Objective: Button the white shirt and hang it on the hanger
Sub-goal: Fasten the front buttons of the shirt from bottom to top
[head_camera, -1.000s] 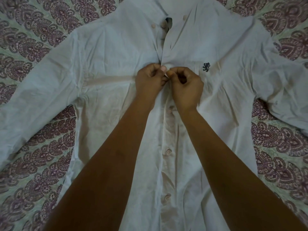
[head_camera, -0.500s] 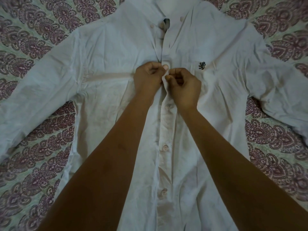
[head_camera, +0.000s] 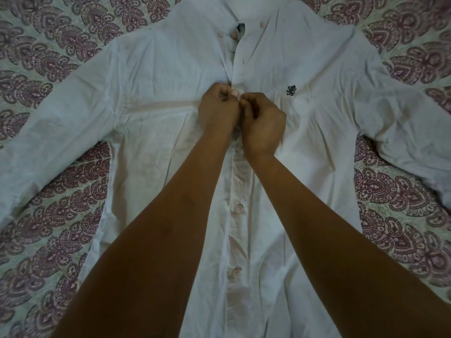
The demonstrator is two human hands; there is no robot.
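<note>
A white long-sleeved shirt (head_camera: 156, 76) lies front-up and spread flat on a patterned bedsheet, collar away from me, with a small dark emblem (head_camera: 291, 90) on its chest. My left hand (head_camera: 216, 111) and my right hand (head_camera: 264, 123) meet at the placket at chest height, both with curled fingers pinching the fabric edges. The button between them is hidden by my fingers. Two fastened buttons (head_camera: 239, 208) show lower on the placket. Above my hands the placket stands slightly apart up to the collar. No hanger is in view.
The bedsheet (head_camera: 61, 191) with a maroon paisley print covers the whole surface around the shirt. Both sleeves stretch out toward the left and right edges of the view.
My hands stay at the same spot on the placket, with small finger movements. The view has shifted slightly, so the shirt sits a little lower in the frame.
</note>
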